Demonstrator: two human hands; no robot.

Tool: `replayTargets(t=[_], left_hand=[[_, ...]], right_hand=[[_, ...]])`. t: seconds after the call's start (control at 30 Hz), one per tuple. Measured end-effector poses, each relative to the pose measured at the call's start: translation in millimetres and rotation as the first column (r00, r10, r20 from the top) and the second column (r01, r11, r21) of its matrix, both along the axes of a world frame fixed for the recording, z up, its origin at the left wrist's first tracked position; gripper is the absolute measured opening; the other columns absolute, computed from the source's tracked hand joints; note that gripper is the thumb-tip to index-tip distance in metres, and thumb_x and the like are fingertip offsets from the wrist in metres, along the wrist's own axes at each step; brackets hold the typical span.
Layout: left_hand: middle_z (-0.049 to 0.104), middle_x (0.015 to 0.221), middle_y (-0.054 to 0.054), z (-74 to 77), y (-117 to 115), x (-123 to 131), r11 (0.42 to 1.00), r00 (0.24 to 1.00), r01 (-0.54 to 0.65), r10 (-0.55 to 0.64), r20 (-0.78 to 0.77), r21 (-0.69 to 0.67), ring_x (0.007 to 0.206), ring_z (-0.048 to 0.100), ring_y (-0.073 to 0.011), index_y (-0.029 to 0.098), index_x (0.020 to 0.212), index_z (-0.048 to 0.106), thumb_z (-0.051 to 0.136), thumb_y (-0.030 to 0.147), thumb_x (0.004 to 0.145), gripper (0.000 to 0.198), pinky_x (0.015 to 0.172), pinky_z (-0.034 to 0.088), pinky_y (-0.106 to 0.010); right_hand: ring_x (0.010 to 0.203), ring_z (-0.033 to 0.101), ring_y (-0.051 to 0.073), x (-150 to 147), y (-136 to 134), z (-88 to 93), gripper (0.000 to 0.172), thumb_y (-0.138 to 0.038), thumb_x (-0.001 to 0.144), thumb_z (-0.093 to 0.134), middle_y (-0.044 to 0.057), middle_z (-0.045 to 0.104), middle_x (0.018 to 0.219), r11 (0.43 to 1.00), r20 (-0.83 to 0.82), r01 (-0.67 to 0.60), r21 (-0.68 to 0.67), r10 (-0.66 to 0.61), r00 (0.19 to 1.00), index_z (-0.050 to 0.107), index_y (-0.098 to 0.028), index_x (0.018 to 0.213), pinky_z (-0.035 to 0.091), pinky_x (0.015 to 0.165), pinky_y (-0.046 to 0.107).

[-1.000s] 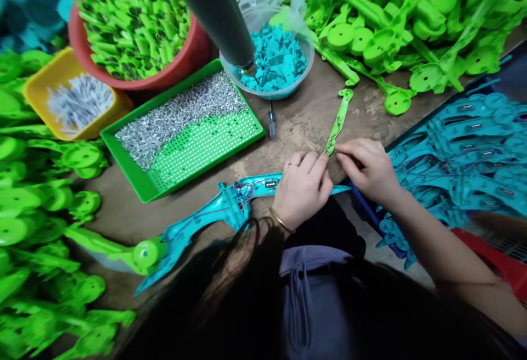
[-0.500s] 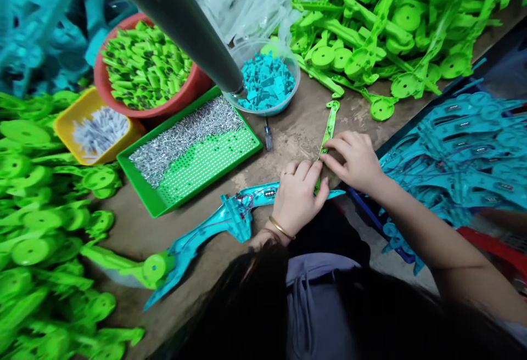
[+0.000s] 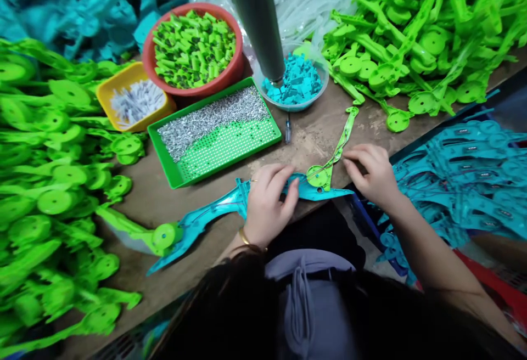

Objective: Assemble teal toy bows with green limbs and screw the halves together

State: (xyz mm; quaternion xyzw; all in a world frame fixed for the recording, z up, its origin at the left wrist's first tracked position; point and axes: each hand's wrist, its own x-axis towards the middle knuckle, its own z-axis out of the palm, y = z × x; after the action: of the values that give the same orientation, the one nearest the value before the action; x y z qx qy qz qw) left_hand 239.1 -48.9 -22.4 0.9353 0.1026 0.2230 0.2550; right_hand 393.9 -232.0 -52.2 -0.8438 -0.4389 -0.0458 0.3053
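Note:
A long teal plastic shell (image 3: 214,212) with small wires inside lies across the near edge of the brown table (image 3: 313,135). My left hand (image 3: 267,206) rests on its middle, fingers curled down onto it. A thin green strip (image 3: 335,151) with a round disc end lies slanted over the shell's right tip. My right hand (image 3: 373,176) sits just right of that strip, fingers bent and touching its edge. A green disc piece (image 3: 162,236) lies at the shell's left end.
A green tray (image 3: 247,143) of small metal screws, a yellow tub (image 3: 107,94) of white parts, a red bowl (image 3: 228,72) of green pieces and a clear bowl (image 3: 323,72) of teal bits stand behind. A grey powered screwdriver (image 3: 259,20) hangs above. Green parts pile left and far right; teal shells stack at right.
The view shifted. My left hand slid left along the teal shell, uncovering the green strip's disc end. My right hand stays by the strip.

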Motion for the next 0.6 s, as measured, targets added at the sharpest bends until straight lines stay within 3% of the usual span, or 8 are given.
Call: replayTargets(t=[0.27,0.47,0.6], left_hand=[[0.064,0.094,-0.008,-7.6,14.7,-32.4,0.996,0.996,-0.084,0.084,-0.008,0.044,0.09,0.059,-0.0197,0.017,0.097,0.064,0.057,0.017,0.087,0.011,0.084,0.048,-0.037],[0.064,0.101,-0.008,-15.0,-3.2,-12.2,0.998,0.995,0.013,-0.008,-0.101,0.056,0.101,0.053,-0.0233,0.018,0.091,0.066,0.056,0.023,0.089,0.011,0.091,0.042,-0.041],[0.062,0.096,-0.007,-21.9,-12.5,2.5,0.994,0.987,-0.015,0.033,-0.159,0.112,0.096,0.051,-0.0241,0.018,0.085,0.066,0.056,0.024,0.088,0.013,0.089,0.04,-0.042]], right_hand=[[0.099,0.06,0.021,-20.5,11.9,10.0,0.01,-0.023,0.087,0.057,0.007,0.066,0.103,0.991,0.027,-0.125,-0.049,0.126,0.992,0.064,-0.022,0.093,0.042,0.086,0.038],[0.105,0.056,0.022,-19.9,24.6,2.9,0.013,-0.027,0.089,0.053,0.007,0.064,0.112,0.966,0.02,-0.191,-0.173,0.198,0.98,0.065,-0.023,0.094,0.038,0.091,0.04],[0.105,0.056,0.022,-18.2,29.9,0.8,0.012,-0.027,0.089,0.053,0.007,0.064,0.111,0.965,0.016,-0.192,-0.176,0.198,0.98,0.064,-0.023,0.092,0.038,0.092,0.039]])
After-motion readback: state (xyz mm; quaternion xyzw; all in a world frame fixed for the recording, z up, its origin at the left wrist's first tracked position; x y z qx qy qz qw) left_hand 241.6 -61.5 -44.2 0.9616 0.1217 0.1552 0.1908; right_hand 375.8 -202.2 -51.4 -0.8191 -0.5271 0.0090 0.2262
